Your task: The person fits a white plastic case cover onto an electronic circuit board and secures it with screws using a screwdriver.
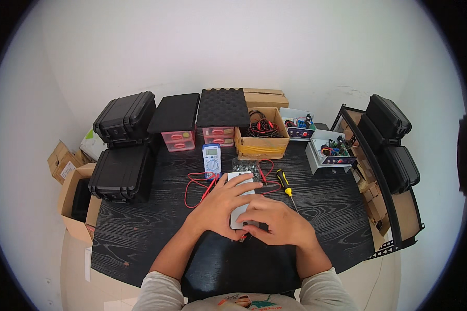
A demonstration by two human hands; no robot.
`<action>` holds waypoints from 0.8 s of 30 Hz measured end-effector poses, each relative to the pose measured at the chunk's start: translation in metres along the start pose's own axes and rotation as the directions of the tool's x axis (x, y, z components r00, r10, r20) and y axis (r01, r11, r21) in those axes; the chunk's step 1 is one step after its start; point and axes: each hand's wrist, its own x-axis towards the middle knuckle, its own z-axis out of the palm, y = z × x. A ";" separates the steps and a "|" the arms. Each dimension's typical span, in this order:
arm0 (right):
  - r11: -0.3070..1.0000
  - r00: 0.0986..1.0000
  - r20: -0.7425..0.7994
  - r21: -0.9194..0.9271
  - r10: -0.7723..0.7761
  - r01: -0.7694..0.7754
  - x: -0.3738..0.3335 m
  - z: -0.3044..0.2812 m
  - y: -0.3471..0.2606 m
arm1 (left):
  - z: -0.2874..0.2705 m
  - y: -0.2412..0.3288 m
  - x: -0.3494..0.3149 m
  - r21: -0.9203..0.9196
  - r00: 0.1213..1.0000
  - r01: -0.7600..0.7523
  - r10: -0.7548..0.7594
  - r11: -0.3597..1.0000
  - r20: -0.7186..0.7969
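A pale grey, flat rectangular metal panel (pixel 237 211) is held over the near middle of the table. My left hand (pixel 218 206) grips it from the left, fingers stretched across its far half and thumb by its near end. My right hand (pixel 278 220) is bent over the near right part, fingertips pinched at the surface beside a small dark round spot. What those fingertips hold, if anything, is too small to make out. Something small and red shows under the near end. Beyond the panel lies a clear tray of small parts (pixel 248 166), partly hidden by my left fingers.
A blue-and-white multimeter (pixel 211 161) with red leads (pixel 187 193) lies left of the tray. To the right is a yellow-and-black screwdriver (pixel 285 182). Drawer boxes (pixel 178 141), a cable-filled carton (pixel 262 149), open electronics units (pixel 331 154) and black cases (pixel 120 173) line the table.
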 end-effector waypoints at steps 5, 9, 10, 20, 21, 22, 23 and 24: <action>0.999 0.998 0.035 0.014 0.043 -0.043 -0.002 0.002 0.003 | -0.001 -0.001 -0.001 0.001 1.000 0.003 -0.003 1.000 0.009; 0.995 0.995 -0.009 -0.009 0.103 -0.103 0.000 0.004 0.000 | 0.000 -0.003 -0.001 0.010 1.000 -0.004 0.004 1.000 0.009; 0.995 0.995 -0.009 -0.008 0.102 -0.102 0.000 0.003 0.000 | 0.000 -0.002 -0.001 0.011 1.000 -0.002 0.002 1.000 0.009; 0.992 0.992 -0.048 -0.015 0.121 -0.122 0.000 0.012 0.000 | 0.001 -0.004 -0.002 0.002 1.000 0.006 -0.006 1.000 0.014; 0.990 0.988 -0.062 -0.019 0.140 -0.142 0.000 0.012 0.000 | 0.001 -0.004 -0.002 0.010 1.000 -0.003 0.003 1.000 0.007; 0.990 0.988 -0.063 -0.019 0.141 -0.142 0.001 0.012 0.000 | 0.000 -0.004 -0.002 0.010 1.000 -0.004 0.004 1.000 0.007; 0.999 0.996 -0.088 -0.047 0.021 -0.025 0.002 0.011 0.001 | 0.000 -0.003 -0.001 0.005 1.000 0.001 -0.001 1.000 0.020; 0.993 0.989 -0.108 -0.077 -0.101 0.093 0.002 0.011 0.003 | -0.001 -0.002 -0.001 0.001 0.999 0.007 -0.007 1.000 0.031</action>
